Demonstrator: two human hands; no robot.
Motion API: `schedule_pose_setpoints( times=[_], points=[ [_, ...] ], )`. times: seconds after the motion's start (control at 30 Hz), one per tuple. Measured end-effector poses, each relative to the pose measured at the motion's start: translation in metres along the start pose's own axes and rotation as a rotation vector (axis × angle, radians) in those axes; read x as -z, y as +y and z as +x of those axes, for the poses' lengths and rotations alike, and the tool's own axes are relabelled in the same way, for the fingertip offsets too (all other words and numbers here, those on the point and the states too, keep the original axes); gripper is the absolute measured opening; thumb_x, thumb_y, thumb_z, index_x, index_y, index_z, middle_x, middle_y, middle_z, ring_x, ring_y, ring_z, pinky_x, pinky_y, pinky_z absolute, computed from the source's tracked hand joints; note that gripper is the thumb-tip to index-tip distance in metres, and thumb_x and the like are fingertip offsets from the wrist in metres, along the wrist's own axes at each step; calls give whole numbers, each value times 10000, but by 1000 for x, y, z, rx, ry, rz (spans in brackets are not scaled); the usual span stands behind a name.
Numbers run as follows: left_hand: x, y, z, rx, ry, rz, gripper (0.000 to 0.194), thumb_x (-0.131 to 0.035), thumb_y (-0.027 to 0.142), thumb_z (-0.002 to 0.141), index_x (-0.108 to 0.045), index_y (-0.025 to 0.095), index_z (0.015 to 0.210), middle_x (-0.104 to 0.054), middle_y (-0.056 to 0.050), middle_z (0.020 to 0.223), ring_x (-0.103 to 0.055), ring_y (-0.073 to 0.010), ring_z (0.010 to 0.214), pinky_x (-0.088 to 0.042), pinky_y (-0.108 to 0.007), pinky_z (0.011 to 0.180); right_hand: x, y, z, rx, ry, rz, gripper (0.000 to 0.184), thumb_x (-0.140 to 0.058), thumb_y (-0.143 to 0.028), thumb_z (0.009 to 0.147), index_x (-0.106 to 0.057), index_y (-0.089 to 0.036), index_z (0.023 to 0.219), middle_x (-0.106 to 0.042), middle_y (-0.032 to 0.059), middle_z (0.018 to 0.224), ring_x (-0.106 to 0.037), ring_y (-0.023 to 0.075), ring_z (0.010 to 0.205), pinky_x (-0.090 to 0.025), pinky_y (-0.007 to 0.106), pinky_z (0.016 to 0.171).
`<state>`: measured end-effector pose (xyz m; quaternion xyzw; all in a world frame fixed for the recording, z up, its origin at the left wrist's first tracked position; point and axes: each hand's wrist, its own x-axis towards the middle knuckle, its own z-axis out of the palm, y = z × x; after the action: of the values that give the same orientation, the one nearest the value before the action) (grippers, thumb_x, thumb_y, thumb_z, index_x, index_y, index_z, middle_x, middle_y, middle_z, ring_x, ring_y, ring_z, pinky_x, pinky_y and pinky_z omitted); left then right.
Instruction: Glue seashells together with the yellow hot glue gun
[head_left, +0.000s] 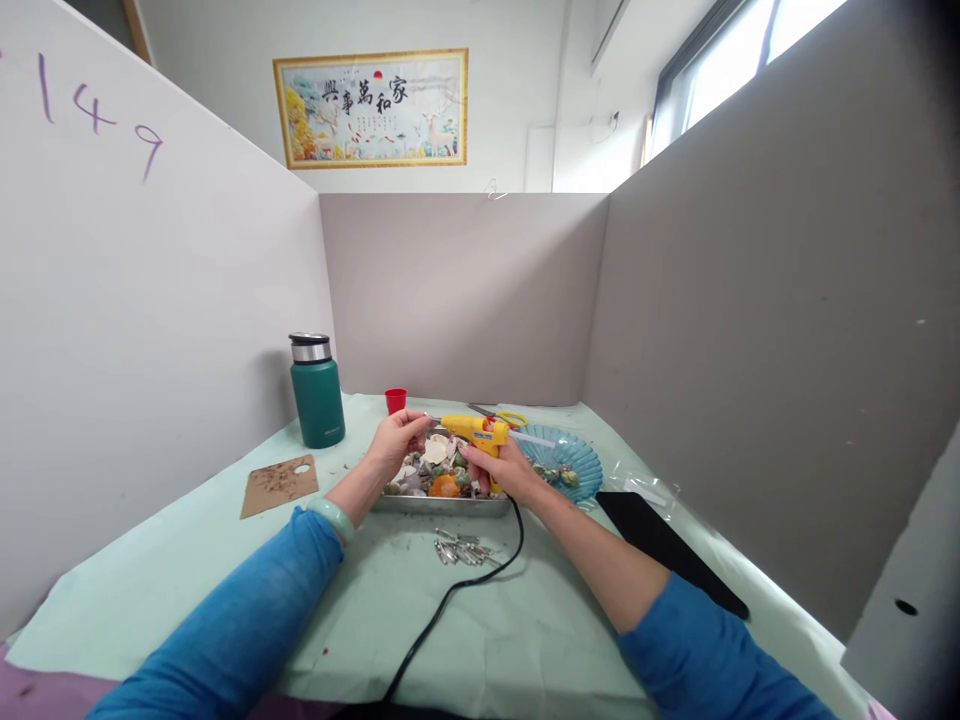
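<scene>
My right hand (504, 470) is wrapped round the handle of a yellow hot glue gun (476, 430), which points left with a translucent glue stick (534, 438) out of its back. At its nozzle, my left hand (401, 438) pinches a small silvery piece that looks like a metal clip (429, 416); the fingers partly hide it. Below both hands lies a metal tray (442, 507) heaped with seashells (436, 450) and an orange shell piece (445, 486). Several silvery metal clips (461, 548) lie loose on the table in front of the tray.
A black cord (450, 592) runs from the glue gun toward me. Left stand a green bottle (317, 400) and a brown stained card (279, 486). Behind are a red cup (395, 401) and yellow-handled scissors (511, 418). Right lie a blue plate (586, 462) with small shells and a black strip (667, 550).
</scene>
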<state>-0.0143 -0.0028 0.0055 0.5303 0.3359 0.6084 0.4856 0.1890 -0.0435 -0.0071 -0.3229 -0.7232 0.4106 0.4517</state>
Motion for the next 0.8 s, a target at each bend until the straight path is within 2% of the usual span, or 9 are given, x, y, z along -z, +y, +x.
schedule_pose_setpoints(
  times=[0.07, 0.3, 0.8],
  points=[
    [0, 0, 0, 0, 11, -8, 392, -816, 348, 540, -554, 140, 743, -645, -10, 639, -468, -54, 397, -374, -202, 407, 0, 0, 0, -1, -2, 4, 349, -598, -445, 802, -554, -153, 616, -562, -16, 538, -478, 67, 376, -378, 193, 397],
    [1, 0, 0, -3, -15, 0, 372, -810, 358, 555, -556, 150, 728, -544, 41, 499, -460, -66, 391, -368, -199, 413, -1, 1, 1, 1, -8, 13, 355, -601, -455, 803, -555, -152, 623, -555, -15, 538, -481, 71, 375, -380, 194, 394],
    [0, 1, 0, 0, -5, -23, 370, -825, 318, 519, -589, 141, 742, -531, 52, 492, -452, -58, 397, -372, -188, 426, 0, 0, 0, -12, 11, -3, 382, -606, -480, 791, -564, -146, 610, -557, -12, 529, -476, 67, 377, -378, 191, 405]
  ],
)
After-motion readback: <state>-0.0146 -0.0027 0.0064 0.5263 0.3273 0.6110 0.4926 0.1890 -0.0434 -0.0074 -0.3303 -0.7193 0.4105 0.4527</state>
